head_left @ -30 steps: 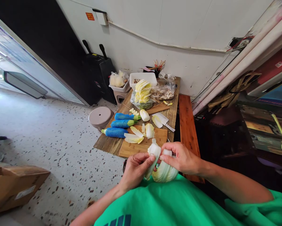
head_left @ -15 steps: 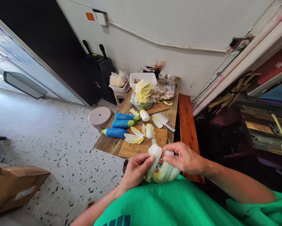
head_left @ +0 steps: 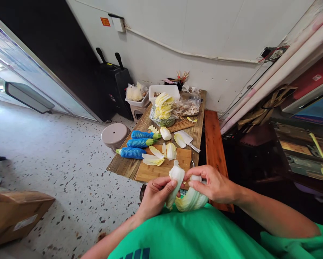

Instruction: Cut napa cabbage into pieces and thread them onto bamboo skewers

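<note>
Close to my body, my left hand (head_left: 156,196) is closed around a pale napa cabbage leaf (head_left: 176,175), thumb on its thick white end. My right hand (head_left: 213,184) pinches the white end of curved napa cabbage leaves (head_left: 192,200), which hang down and bend toward the left hand. Whether a thin stick runs through them I cannot tell. Just beyond lies a wooden cutting board (head_left: 147,174) with loose cabbage leaves (head_left: 153,160) and a cut cabbage piece (head_left: 171,151). A cleaver (head_left: 187,138) rests to the right, with a leaf on its blade.
Zucchini in blue netting (head_left: 131,152) lie left on the wooden table (head_left: 120,166). Farther back are bamboo skewers (head_left: 181,125), stacked skewered cabbage leaves (head_left: 163,104), a white tub (head_left: 172,90) and a plastic bag (head_left: 192,104). A stool (head_left: 115,133) stands left, a bench (head_left: 215,144) right.
My right hand has shifted slightly down and to the right, opening a bit more gap from the left hand. Both still grip the cabbage leaves; the view has tilted a little.
</note>
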The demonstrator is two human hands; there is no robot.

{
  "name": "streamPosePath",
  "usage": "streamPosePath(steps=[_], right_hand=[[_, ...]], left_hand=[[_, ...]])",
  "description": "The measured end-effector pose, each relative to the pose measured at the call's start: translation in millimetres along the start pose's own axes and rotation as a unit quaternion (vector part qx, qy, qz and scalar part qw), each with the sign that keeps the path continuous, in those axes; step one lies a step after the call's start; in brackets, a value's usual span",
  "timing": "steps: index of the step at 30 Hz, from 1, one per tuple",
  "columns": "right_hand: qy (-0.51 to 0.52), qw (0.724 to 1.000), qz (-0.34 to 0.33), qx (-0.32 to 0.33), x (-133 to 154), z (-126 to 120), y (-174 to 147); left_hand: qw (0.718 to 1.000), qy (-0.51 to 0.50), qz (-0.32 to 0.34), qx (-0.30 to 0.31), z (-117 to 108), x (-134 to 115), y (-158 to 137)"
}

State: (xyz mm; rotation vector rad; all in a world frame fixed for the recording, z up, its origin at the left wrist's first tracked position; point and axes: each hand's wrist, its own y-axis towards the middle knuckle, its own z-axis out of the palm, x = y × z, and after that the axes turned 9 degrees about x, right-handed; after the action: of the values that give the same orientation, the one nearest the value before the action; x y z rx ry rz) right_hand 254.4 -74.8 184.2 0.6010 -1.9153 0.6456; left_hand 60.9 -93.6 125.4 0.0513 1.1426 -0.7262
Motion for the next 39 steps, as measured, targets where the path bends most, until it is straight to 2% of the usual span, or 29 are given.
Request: streamPosePath(steps=[5, 10, 24, 28, 33, 39], right_hand=[[0.000, 1.000, 0.003, -0.011, 0.8, 2.3, -0.3], [0.031, 0.999, 0.014, -0.003, -0.3, 5.4, -1.1], [0.108, 0.993, 0.057, -0.008, -4.4, 11.3, -0.2], [0.095, 0.994, 0.058, -0.018, -10.4, 11.5, 4.1], [0.110, 0.992, 0.062, 0.006, -16.3, 7.3, 12.0], [0.067, 0.997, 0.031, 0.027, -17.3, 2.6, 10.6]], left_hand=[[0.999, 0.043, 0.023, -0.022, 0.1, 3.8, -1.7], [0.999, 0.053, 0.002, -0.001, 2.9, 1.3, -3.8], [0.996, 0.082, 0.028, -0.017, 13.0, -0.4, -4.5], [0.997, 0.063, 0.032, -0.031, 12.7, 1.9, -3.1], [0.999, 0.003, 0.030, -0.042, 8.4, 5.1, -0.5], [0.998, -0.036, 0.010, -0.047, 10.5, 5.6, -0.9]])
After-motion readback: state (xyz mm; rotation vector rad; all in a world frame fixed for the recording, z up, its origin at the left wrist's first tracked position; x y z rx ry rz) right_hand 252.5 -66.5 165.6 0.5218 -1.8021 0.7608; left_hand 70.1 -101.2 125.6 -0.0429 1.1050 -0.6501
